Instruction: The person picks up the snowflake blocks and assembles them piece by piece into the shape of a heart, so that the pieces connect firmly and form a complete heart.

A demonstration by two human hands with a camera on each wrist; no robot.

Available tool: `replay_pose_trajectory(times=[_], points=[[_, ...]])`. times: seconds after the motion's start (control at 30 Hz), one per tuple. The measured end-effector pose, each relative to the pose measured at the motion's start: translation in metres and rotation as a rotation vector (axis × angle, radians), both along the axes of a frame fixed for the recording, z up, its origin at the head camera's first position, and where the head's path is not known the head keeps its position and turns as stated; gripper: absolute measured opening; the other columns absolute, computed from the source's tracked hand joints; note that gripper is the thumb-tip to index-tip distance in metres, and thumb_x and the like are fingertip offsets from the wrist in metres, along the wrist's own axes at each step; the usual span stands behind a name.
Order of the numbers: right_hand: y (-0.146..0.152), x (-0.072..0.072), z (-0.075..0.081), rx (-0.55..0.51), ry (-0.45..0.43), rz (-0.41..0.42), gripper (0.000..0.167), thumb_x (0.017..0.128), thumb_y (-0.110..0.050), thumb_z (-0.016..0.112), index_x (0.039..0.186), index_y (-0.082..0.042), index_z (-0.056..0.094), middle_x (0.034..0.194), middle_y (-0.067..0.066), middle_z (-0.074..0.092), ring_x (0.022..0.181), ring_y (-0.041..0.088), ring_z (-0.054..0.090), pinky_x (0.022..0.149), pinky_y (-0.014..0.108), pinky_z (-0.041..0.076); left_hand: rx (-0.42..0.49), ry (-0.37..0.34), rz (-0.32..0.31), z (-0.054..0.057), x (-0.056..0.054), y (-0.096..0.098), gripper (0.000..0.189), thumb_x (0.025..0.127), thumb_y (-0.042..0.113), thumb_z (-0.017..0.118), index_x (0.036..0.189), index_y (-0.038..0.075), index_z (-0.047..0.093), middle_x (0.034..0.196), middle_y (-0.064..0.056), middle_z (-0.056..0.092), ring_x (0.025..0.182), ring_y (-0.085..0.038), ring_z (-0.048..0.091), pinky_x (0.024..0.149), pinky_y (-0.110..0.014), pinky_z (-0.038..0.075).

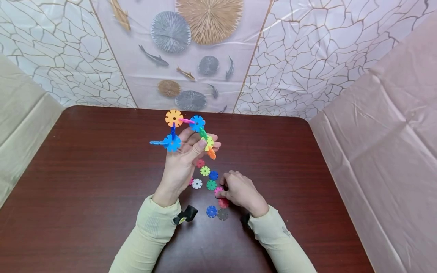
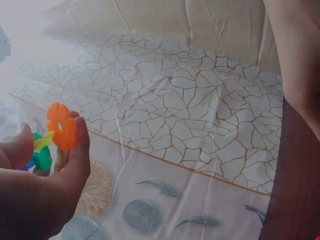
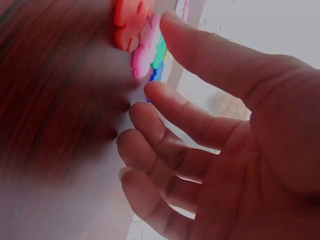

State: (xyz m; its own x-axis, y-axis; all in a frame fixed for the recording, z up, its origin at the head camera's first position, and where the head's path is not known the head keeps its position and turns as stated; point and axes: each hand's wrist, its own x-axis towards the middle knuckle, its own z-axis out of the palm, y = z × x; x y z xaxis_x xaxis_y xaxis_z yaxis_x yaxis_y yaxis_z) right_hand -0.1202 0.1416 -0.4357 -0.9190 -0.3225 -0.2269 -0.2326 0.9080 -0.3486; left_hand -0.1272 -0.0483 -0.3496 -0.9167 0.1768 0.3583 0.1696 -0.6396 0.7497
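While a disc chain (image 1: 194, 124) is pinched by the left hand (image 1: 181, 161), right hand (image 1: 243, 192) is held, fingers parted, at pink disc (image 1: 218, 189). Pickup seems underway; pinching is required.

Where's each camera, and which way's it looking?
Head: worn there, facing forward and down at the table; shows the left hand, right hand and sleeves.
Left wrist: worn there, facing the backdrop past the orange disc; shows left hand and more skin.
Right wrist: worn there, facing table and pink disc; shows right hand.
Head and left wrist share the orange disc.
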Motion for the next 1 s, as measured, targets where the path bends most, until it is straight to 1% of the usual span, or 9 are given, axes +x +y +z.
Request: replay_pose_trajectory(times=[0.2,0.33,0.37,0.43,0.5,0.6,0.7,0.83,1.0], points=[[-0.002,-0.001,-0.002,-0.012,-0.019,0.002,0.030,0.075,-0.036,0.084,0.075,-0.016,0.061,0.072,-0.005,0.051,0.067,0.013,0.048,0.056,0.028,0.044,-0.003,0.021,-0.005,-0.001,0.000,0.000,0.040,0.091,0.012,0.067,0.129,0.007,0.057,0.110,-0.016,0.069,0.098,-0.034,0.069,0.092,-0.049,0.051],[0.000,-0.001,-0.003,-0.081,-0.054,-0.028,0.027,0.079,-0.030,0.081,0.079,-0.016,0.058,0.067,-0.005,0.053,0.061,0.013,0.049,0.053,0.028,0.044,-0.011,0.027,-0.006,-0.001,0.000,0.001,0.037,0.090,0.014,0.068,0.125,0.006,0.060,0.110,-0.016,0.069,0.099,-0.035,0.068,0.092,-0.050,0.051],[0.001,-0.001,-0.002,-0.129,-0.058,-0.036,0.025,0.081,-0.029,0.081,0.080,-0.017,0.058,0.067,-0.005,0.054,0.059,0.013,0.050,0.053,0.028,0.045,-0.018,0.026,-0.002,-0.001,0.000,0.001,0.036,0.090,0.014,0.068,0.124,0.005,0.060,0.110,-0.017,0.069,0.099,-0.035,0.068,0.092,-0.050,0.051],[0.002,0.000,0.002,-0.282,-0.077,-0.062,0.023,0.083,-0.026,0.079,0.085,-0.016,0.058,0.068,-0.004,0.057,0.059,0.016,0.054,0.053,0.029,0.048,-0.023,0.009,0.004,-0.001,-0.001,0.001,0.038,0.091,0.013,0.068,0.127,0.004,0.058,0.110,-0.017,0.068,0.099,-0.034,0.068,0.093,-0.049,0.050],[0.005,0.000,0.010,-0.497,-0.091,-0.072,0.020,0.084,-0.022,0.077,0.091,-0.014,0.061,0.073,0.000,0.061,0.063,0.024,0.058,0.055,0.029,0.050,-0.035,-0.009,0.016,-0.001,-0.001,0.001,0.041,0.092,0.011,0.066,0.130,0.002,0.056,0.110,-0.017,0.068,0.100,-0.034,0.068,0.094,-0.048,0.050],[0.005,0.003,0.026,-0.833,-0.104,-0.065,0.021,0.086,-0.016,0.075,0.102,-0.009,0.064,0.083,0.007,0.067,0.074,0.033,0.062,0.063,0.032,0.054,-0.048,-0.036,0.028,0.000,-0.001,0.000,0.043,0.093,0.010,0.064,0.134,0.002,0.053,0.111,-0.016,0.068,0.101,-0.034,0.068,0.096,-0.047,0.048],[0.004,0.007,0.040,-1.068,-0.092,-0.026,0.019,0.090,-0.007,0.069,0.107,-0.001,0.064,0.089,0.010,0.068,0.078,0.029,0.064,0.070,0.032,0.056,-0.062,-0.040,0.036,-0.001,0.000,0.000,0.043,0.093,0.012,0.064,0.133,0.002,0.053,0.111,-0.015,0.068,0.102,-0.033,0.068,0.097,-0.048,0.048],[0.001,0.014,0.052,-1.238,-0.075,-0.001,0.017,0.093,-0.001,0.062,0.108,0.006,0.058,0.087,0.010,0.067,0.075,0.021,0.064,0.072,0.031,0.057,-0.074,-0.039,0.028,-0.001,0.000,-0.001,0.043,0.093,0.014,0.064,0.133,0.003,0.053,0.112,-0.015,0.068,0.102,-0.032,0.068,0.096,-0.047,0.049],[-0.004,0.017,0.057,-1.333,-0.042,-0.030,0.016,0.094,-0.002,0.061,0.108,0.005,0.056,0.086,0.009,0.068,0.076,0.025,0.064,0.073,0.032,0.057,-0.090,-0.040,0.020,0.000,0.001,0.000,0.043,0.093,0.013,0.065,0.134,0.004,0.053,0.112,-0.015,0.068,0.102,-0.033,0.068,0.098,-0.051,0.046]])
